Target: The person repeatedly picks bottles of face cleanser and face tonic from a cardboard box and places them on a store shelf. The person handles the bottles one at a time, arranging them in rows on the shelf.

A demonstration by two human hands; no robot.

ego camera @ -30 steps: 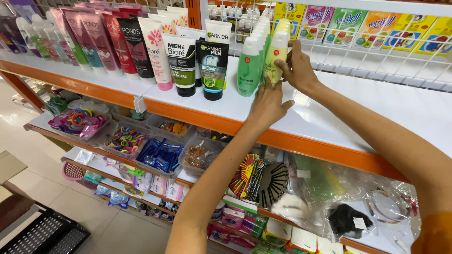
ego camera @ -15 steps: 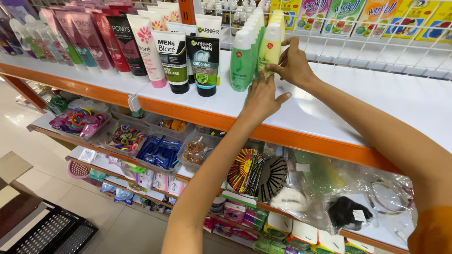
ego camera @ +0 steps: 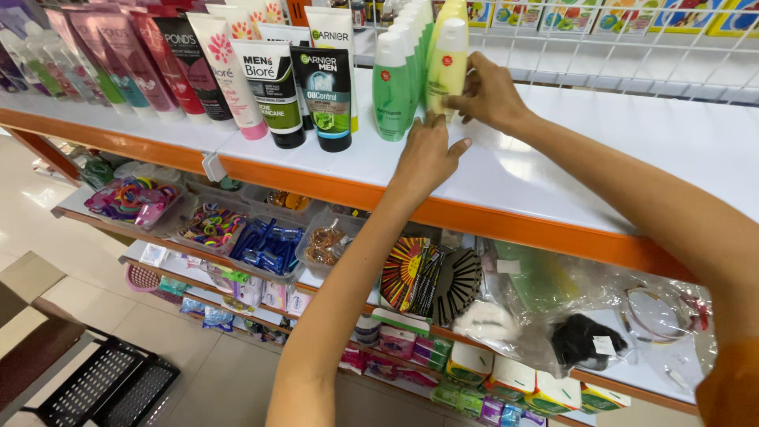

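1. 2 hands meet at a yellow-green bottle standing upright on the white shelf, beside green bottles.
2. Right hand has its fingers curled around the bottle's side.
3. Left hand rests at its base, fingers loosely extended.

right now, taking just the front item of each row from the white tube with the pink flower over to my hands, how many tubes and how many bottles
tubes: 3 (white tube with pink flower, white and black tube, black tube)
bottles: 2 (green bottle, pale yellow bottle gripped by the right hand)
total: 5
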